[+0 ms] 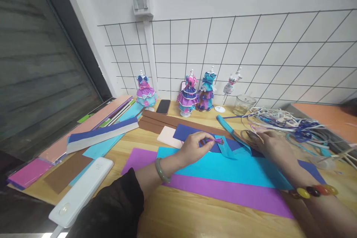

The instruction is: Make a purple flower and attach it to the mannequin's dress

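My left hand (196, 147) is closed, pinching a small gathered purple and blue strip (219, 141) between thumb and fingertips. Under it lie a wide bright blue sheet (200, 165) and a purple sheet (228, 197), both flat on the table. My right hand (270, 143) reaches to the edge of a heap of thin ribbons and cords (295, 124), with its fingers curled down by a brownish loop; what they grip is hidden. Between my hands, a narrow folded blue strip (230, 130) lies across a dark blue piece (185, 134).
Small dress forms in layered ruffles, including a pink and purple one (188, 100), stand along the wall beside a bare form (230, 83) and a glass jar (244, 105). A phone (163, 106) lies behind brown strips (152, 122). A white power strip (82, 191) sits front left.
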`<state>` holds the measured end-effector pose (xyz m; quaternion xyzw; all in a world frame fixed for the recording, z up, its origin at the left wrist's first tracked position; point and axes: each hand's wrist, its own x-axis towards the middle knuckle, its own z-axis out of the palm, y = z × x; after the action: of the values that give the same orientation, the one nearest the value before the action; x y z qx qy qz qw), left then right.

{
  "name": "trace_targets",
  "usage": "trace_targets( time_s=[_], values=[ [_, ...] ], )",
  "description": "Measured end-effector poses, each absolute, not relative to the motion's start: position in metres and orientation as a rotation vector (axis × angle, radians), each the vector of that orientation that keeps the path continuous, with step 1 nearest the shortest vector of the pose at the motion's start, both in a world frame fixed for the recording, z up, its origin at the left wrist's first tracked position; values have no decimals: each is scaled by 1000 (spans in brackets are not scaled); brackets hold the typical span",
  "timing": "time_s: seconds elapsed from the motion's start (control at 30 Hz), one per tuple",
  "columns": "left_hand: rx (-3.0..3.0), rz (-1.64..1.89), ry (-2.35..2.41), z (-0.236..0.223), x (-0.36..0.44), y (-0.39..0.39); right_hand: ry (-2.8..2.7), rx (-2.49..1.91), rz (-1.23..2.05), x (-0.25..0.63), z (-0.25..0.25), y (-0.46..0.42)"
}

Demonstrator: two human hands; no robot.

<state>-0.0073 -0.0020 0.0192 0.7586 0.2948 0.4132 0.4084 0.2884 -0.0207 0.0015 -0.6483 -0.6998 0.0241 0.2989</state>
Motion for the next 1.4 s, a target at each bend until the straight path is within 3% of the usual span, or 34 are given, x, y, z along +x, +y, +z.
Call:
trace_targets(
  time_s=[0.07, 0.17, 0.33, 0.7, 1.4],
  values=[
    [1944, 1032, 730, 22, -6, -6, -1824, -1738, -28, 266, 13, -32],
    [1927, 974, 729, 21, -3, -9, -1895, -1496, 189, 222, 32, -53],
    [1547, 698, 620, 11, 0, -7, -2130, -1221, 271, 176, 43, -71],
    [1057, 323, 504, 11, -5, -2, -2071, -1209, 504, 182, 23, -72],
    [1025, 260, 494, 6, -6, -3, -2050, -1246, 628, 181, 23, -74]
  ],
)
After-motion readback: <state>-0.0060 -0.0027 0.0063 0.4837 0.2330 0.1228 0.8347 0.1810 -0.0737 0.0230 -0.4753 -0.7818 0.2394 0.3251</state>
